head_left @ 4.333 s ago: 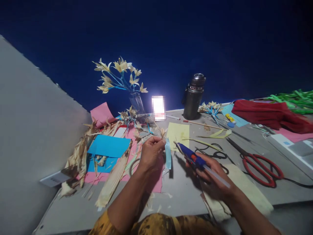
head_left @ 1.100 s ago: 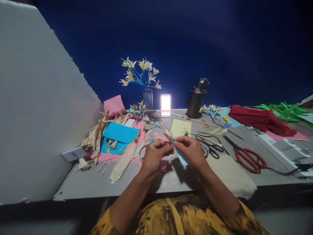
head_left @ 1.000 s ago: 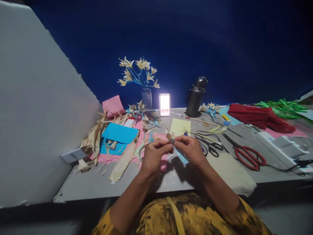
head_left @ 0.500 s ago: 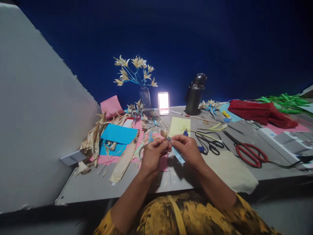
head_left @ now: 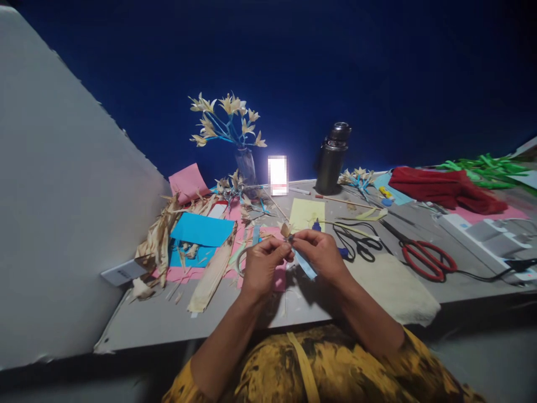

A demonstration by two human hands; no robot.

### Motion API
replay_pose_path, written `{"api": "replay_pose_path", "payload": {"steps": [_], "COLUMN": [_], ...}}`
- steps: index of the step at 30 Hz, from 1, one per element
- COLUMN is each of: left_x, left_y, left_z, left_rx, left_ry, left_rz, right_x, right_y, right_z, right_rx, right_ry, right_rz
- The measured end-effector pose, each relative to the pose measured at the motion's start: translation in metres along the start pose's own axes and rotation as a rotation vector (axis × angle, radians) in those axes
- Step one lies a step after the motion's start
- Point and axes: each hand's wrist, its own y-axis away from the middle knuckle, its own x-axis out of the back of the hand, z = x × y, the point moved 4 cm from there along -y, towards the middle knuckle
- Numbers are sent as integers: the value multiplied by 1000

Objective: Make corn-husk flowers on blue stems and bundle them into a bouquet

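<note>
Both my hands meet over the front middle of the table, fingertips pinched close together. Between them a small dried-husk flower points up and away from me. My left hand is closed on the flower's base. My right hand pinches a light blue paper strip against that base, and the strip's loose end hangs down below the fingers. The fingers hide the stem and the exact point where strip and flower touch. Just beyond my hands lies a yellow paper sheet.
Red-handled scissors, black scissors and a white power strip lie to the right. At the back stand a vase of husk flowers and a flask. Dried husks and blue paper are left.
The view has shifted slightly, so the table things sit a little further left. My hands keep the same pinch; the small flower shows a bit more upright.
</note>
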Motion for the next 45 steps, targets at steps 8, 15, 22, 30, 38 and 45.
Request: {"api": "replay_pose_path", "payload": {"steps": [8,15,22,30,38,45], "left_x": [-1,-3,-10,-16,-19,-11], "left_y": [1,2,4,1,5,5], "left_z": [-4,-9,-11,-19,-11,-8], "left_rx": [86,248,332,345,33,-47], "left_ry": [62,206,326,369,233,143], "left_rz": [-20,-90,-163,-169,49,149], "right_x": [-3,-1,-7,-11,-9,-4], "right_y": [9,11,15,18,14,12], "right_z": [-9,-5,5,3,7,2], "right_rx": [-22,17,-87,-224,-121,53], "right_ry": [-56,-101,-332,-481,-353,-142], "right_rz": [-49,-71,-150,-120,32,110]}}
